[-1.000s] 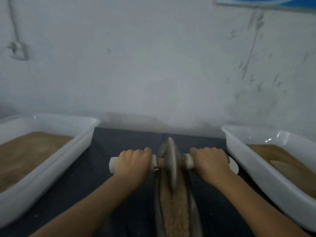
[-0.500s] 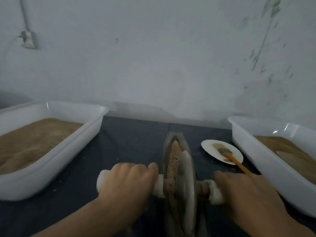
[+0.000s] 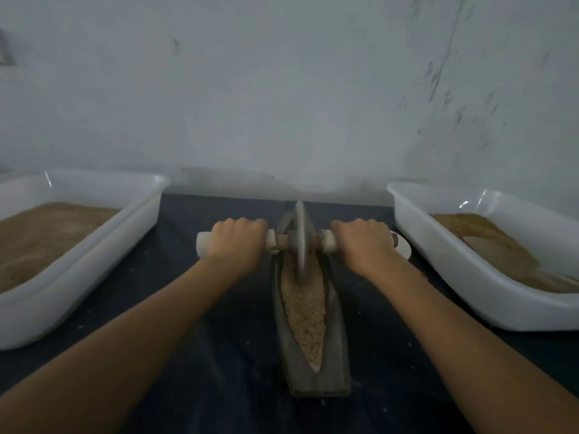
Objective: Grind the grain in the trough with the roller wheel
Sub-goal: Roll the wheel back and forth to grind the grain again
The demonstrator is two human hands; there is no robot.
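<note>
A dark boat-shaped trough (image 3: 336,352) lies lengthwise on the dark table, filled with coarse tan grain (image 3: 304,311). A grey metal roller wheel (image 3: 300,242) stands upright in the far end of the trough, on an axle with white handles. My left hand (image 3: 238,242) grips the left handle and my right hand (image 3: 363,242) grips the right handle. Both arms are stretched forward. The far tip of the trough is hidden behind the wheel.
A white plastic tub (image 3: 94,267) holding brown ground material stands on the left. A second white tub (image 3: 470,277) with similar brown material stands on the right. A small white dish (image 3: 404,249) peeks out behind my right hand. A pale wall rises just behind the table.
The wheel was pulled to the near end of the trough half a second ago. Now both hands have pushed it back to the far end, baring the grain.
</note>
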